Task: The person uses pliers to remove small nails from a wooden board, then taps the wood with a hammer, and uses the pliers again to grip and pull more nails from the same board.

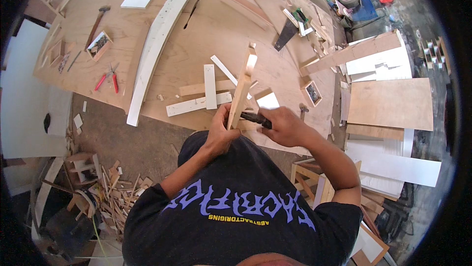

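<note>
The left hand (222, 130) grips a narrow wooden bar (240, 93) above the near edge of the plywood worktop (184, 54); the right hand (285, 127) is closed around a dark hand tool (256, 119) beside it. Unclamped, the bar could twist, letting the tool slip toward the left hand.

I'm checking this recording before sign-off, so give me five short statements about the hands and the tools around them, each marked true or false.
1. The left hand holds a wooden piece. True.
2. The right hand is empty. False: it grips a dark tool.
3. The red-handled pliers are in the left hand. False: they lie on the wooden work surface.
4. The hammer lies left of the long white board. True.
5. The handsaw lies between the hammer and the pliers. False: it lies to the right of both, beyond the long white board.
</note>
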`<state>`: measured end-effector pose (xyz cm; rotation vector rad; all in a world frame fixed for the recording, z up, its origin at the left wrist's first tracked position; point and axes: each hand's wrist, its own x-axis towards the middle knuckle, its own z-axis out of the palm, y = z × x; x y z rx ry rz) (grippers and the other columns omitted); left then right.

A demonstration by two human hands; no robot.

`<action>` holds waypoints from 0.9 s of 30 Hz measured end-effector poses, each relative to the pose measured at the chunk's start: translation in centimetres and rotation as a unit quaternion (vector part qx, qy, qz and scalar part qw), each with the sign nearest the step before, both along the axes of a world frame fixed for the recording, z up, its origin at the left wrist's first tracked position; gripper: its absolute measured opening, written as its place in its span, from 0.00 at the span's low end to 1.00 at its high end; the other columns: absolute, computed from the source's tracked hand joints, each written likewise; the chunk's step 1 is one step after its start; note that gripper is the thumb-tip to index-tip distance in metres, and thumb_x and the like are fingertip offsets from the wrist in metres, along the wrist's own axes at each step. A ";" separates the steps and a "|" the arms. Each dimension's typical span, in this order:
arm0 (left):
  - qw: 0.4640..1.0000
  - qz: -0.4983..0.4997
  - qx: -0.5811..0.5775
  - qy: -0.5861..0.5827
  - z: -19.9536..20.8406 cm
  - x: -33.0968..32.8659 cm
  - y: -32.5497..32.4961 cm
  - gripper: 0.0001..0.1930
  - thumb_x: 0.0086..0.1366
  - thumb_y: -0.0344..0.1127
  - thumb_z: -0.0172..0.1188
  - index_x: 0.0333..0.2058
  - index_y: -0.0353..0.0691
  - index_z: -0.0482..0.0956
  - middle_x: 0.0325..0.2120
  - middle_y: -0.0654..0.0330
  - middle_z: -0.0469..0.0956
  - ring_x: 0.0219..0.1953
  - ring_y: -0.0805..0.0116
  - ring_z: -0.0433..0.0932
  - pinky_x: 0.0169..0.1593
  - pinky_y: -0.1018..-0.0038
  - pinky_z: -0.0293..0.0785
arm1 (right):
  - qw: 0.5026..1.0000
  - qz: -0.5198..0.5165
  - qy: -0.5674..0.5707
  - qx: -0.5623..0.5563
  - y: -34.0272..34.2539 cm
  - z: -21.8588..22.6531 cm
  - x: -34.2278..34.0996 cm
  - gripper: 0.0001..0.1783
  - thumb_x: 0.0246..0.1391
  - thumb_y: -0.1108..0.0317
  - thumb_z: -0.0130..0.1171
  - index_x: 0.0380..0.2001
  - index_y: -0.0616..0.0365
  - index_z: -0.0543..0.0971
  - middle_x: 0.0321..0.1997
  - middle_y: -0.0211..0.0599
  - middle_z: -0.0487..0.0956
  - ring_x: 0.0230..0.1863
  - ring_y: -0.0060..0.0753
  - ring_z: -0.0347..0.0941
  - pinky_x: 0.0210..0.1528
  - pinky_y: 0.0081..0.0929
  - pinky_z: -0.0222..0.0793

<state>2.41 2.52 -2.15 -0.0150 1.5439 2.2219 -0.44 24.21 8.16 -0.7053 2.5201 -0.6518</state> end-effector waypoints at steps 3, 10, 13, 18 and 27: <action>0.995 -0.026 -0.077 0.051 0.8 -0.2 -0.3 0.36 0.43 0.25 0.62 0.57 0.36 0.68 0.45 0.59 0.74 0.51 0.68 0.73 0.60 0.72 0.67 | 0.839 -0.117 -0.527 -0.072 1.4 1.8 -1.7 0.15 0.54 0.58 0.69 0.32 0.53 0.73 0.20 0.26 0.68 0.21 0.27 0.66 0.25 0.27 0.62; 1.000 -0.008 0.015 -0.017 0.9 -1.2 -0.6 0.36 0.43 0.24 0.61 0.57 0.36 0.68 0.44 0.60 0.74 0.49 0.67 0.74 0.57 0.71 0.69 | 0.970 -0.004 0.224 0.098 -1.3 1.9 -0.4 0.05 0.51 0.68 0.57 0.30 0.56 0.72 0.27 0.41 0.76 0.26 0.45 0.76 0.28 0.37 0.71; 0.999 -0.026 0.021 -0.027 1.2 -1.9 -0.7 0.36 0.43 0.23 0.60 0.57 0.36 0.68 0.43 0.61 0.74 0.47 0.68 0.73 0.53 0.72 0.70 | 0.931 0.007 0.340 0.133 -0.8 1.4 -0.7 0.08 0.51 0.67 0.58 0.31 0.58 0.72 0.27 0.44 0.75 0.30 0.48 0.78 0.33 0.41 0.74; 0.998 0.006 0.039 -0.052 -0.7 -1.3 0.4 0.34 0.41 0.28 0.63 0.53 0.40 0.70 0.32 0.67 0.67 0.36 0.75 0.68 0.41 0.78 0.66 | 0.981 -0.011 -0.192 -0.026 0.4 1.5 -1.9 0.13 0.59 0.60 0.64 0.31 0.55 0.72 0.23 0.35 0.73 0.26 0.30 0.71 0.29 0.27 0.65; 0.999 -0.040 0.013 -0.018 0.5 -2.3 0.7 0.34 0.44 0.25 0.60 0.55 0.36 0.69 0.40 0.63 0.72 0.44 0.72 0.72 0.51 0.75 0.68 | 0.973 -0.020 0.201 0.110 0.4 1.9 -0.6 0.09 0.51 0.67 0.62 0.35 0.56 0.75 0.25 0.32 0.75 0.27 0.43 0.75 0.28 0.35 0.69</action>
